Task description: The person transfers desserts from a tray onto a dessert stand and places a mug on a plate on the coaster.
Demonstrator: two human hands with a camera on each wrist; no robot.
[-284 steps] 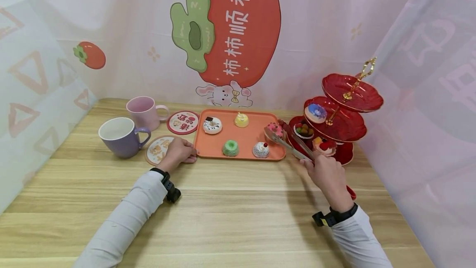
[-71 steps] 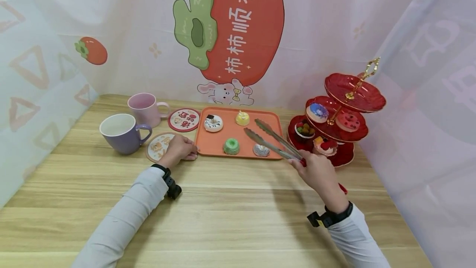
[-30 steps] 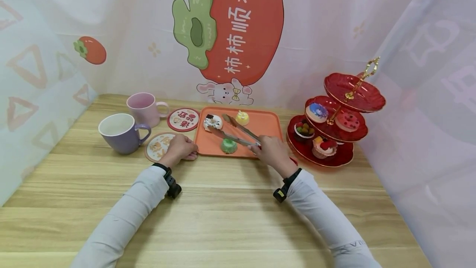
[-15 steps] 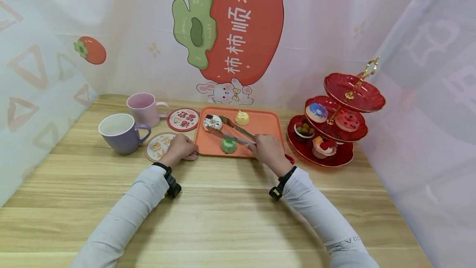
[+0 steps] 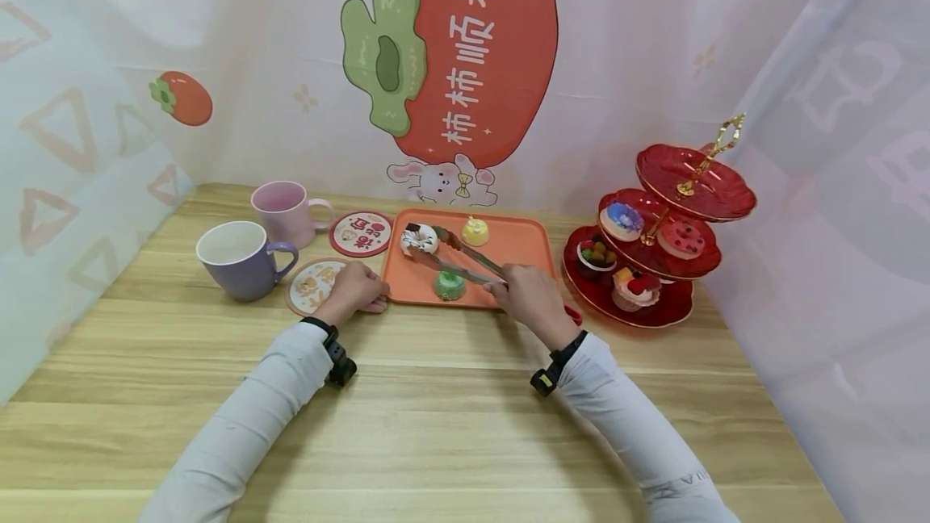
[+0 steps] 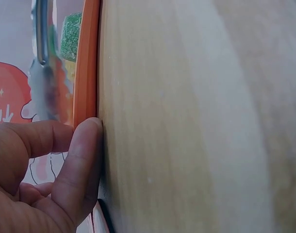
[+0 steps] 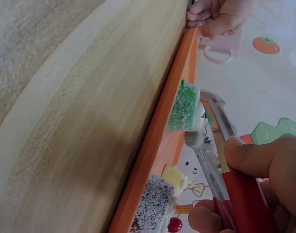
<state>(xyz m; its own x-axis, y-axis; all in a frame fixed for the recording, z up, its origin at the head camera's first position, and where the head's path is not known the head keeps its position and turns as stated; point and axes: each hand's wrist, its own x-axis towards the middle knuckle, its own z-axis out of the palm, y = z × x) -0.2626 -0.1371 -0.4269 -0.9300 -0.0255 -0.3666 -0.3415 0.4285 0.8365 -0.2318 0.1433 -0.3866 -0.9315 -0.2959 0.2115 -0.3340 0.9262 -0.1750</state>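
My left hand (image 5: 356, 293) pinches the near left corner of an orange tray (image 5: 516, 240) between thumb and forefinger; the tray edge (image 6: 85, 87) runs up from the fingertips in the left wrist view. My right hand (image 5: 534, 301) grips metal tongs by their red handles (image 7: 245, 199). The tips of the tongs (image 5: 479, 258) lie on either side of a white doughnut (image 5: 416, 240) with dark drizzle, at the tray's left end. Nearer me sits a green cake (image 5: 449, 285), and a yellow cake (image 5: 475, 231) is behind. A speckled, cherry-topped cake (image 7: 155, 201) is hidden by my right hand in the head view.
A red three-tier stand (image 5: 697, 184) on the right bears a blue-purple doughnut (image 5: 622, 221), a pink doughnut (image 5: 681, 238), a fruit cup (image 5: 597, 254) and a cupcake (image 5: 636, 289). On the left are a purple mug (image 5: 243, 269), a pink mug (image 5: 283, 212) and two coasters (image 5: 361, 234).
The pink doughnut, on the tray at first, is now on the stand's middle tier. The tongs have swung left from the stand to the white doughnut. My left hand stays at the tray corner.
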